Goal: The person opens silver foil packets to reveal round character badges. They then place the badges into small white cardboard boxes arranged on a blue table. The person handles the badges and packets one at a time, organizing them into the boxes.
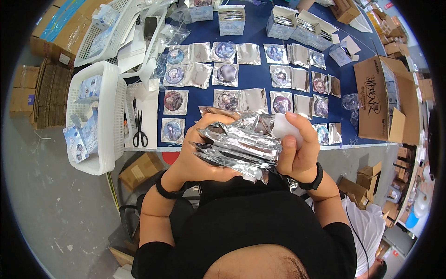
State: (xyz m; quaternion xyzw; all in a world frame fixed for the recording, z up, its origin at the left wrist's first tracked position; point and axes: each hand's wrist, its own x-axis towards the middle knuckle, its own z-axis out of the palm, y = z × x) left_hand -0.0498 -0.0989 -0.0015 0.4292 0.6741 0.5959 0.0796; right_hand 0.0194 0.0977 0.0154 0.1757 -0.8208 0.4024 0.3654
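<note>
My left hand [202, 162] is closed round a thick stack of silver foil packets [237, 144] held over the table's near edge, its fingers along the left side. My right hand [299, 151] is closed at the stack's right end, its bent index finger and thumb holding a small white paper-like piece [283, 124] against the packets. Beyond my hands, several rows of round illustrated badges [172, 130] lie on foil packets, some beside plain silver packets [247, 53], on the blue table [246, 39]. Black-handled scissors [138, 137] rest on white paper just left of the badges.
White plastic baskets [114, 153] with small printed boxes stand left. Open display boxes [231, 25] of packets line the back. A large open carton [371, 102] stands right. Cardboard [49, 93] is stacked left, with more boxes [139, 169] below. Another person [364, 228] in white is at lower right.
</note>
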